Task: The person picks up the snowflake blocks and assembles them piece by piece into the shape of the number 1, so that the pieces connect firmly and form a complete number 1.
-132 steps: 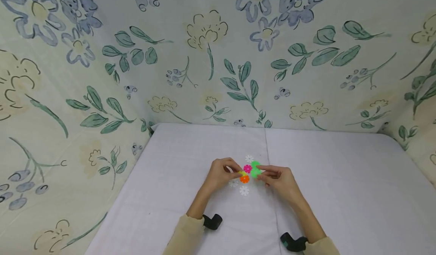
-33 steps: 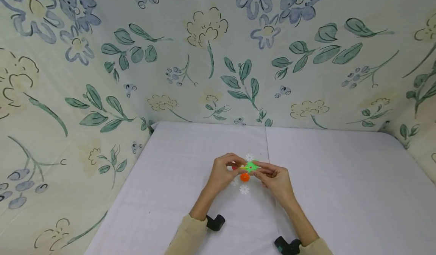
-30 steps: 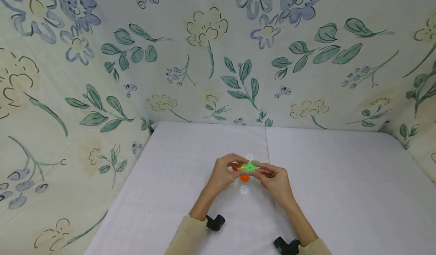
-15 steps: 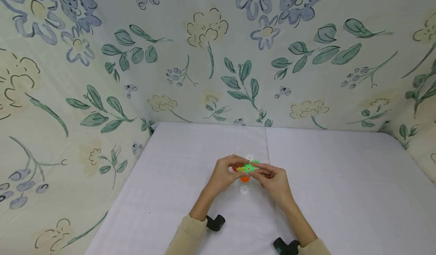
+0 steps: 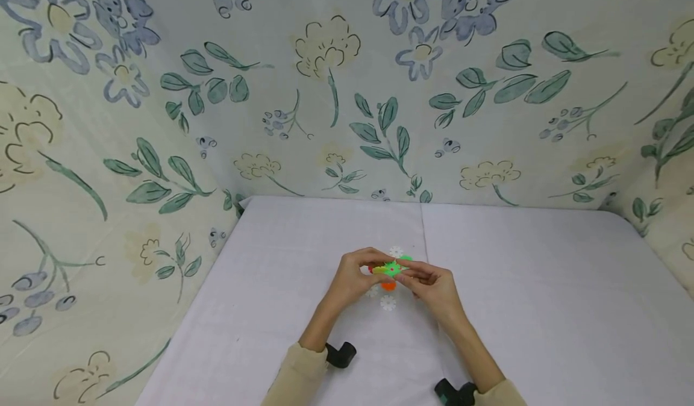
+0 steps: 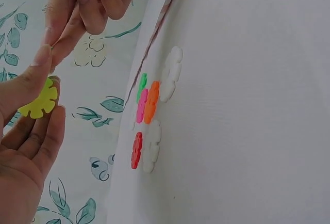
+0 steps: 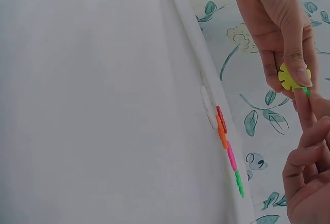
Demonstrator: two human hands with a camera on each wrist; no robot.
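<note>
Over the middle of the white table, my left hand (image 5: 351,274) pinches a yellow notched snowflake disc (image 6: 40,104) between thumb and fingers. A green snowflake disc (image 5: 392,268) is pinched at its right side by the fingertips of my right hand (image 5: 438,284). The two discs meet edge to edge at an angle, the yellow one on the left. From the right wrist, only a sliver of green shows below the yellow disc; fingers hide the rest. Both hands nearly touch at the fingertips, raised above the other discs.
More snowflake discs lie on the white tablecloth (image 5: 303,231) beneath the hands: orange (image 6: 151,102), pink (image 6: 142,106), red (image 6: 136,150), green (image 6: 142,88) and several white ones (image 5: 387,303). A flowered cloth (image 5: 325,105) hangs behind the table.
Earlier the hands were apart, fingers at the yellow disc and the green discs on the table. Both discs were lifted and brought together; lately the right hand has edged left.
</note>
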